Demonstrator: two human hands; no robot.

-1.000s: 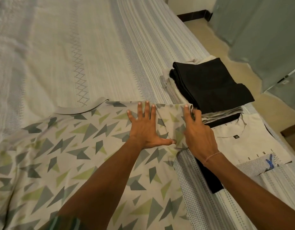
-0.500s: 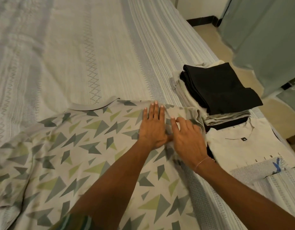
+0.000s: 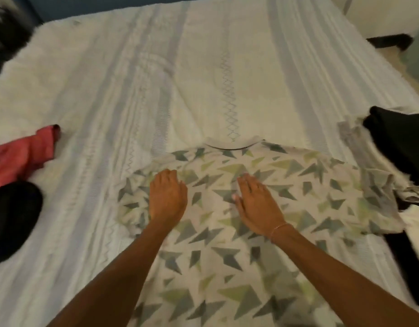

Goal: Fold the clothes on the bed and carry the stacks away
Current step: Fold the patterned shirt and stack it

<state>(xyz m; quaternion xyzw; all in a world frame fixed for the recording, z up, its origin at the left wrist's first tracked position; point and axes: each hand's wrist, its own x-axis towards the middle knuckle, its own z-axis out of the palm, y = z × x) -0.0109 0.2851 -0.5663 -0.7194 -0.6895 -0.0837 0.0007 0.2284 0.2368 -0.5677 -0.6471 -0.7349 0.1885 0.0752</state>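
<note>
A triangle-patterned shirt (image 3: pixel 262 208) lies spread on the bed (image 3: pixel 156 79), collar toward the far side. The left hand (image 3: pixel 167 197) rests on its left part, fingers curled downward at the tips, though whether they pinch fabric cannot be told. The right hand (image 3: pixel 258 204) lies flat on the shirt's middle, fingers straight. A black folded stack (image 3: pixel 402 142) sits at the right edge; a red garment (image 3: pixel 20 154) and a dark garment (image 3: pixel 12 215) lie at left.

Shirt (image 3: pixel 262 175): soft matt cloth, printed triangles, lightly wrinkled. Bedspread (image 3: pixel 203 67): matt woven cloth, ribbed stripes. Red garment (image 3: pixel 22 154): crumpled matt cloth. Bracelet (image 3: pixel 280 226): thin shiny chain.
</note>
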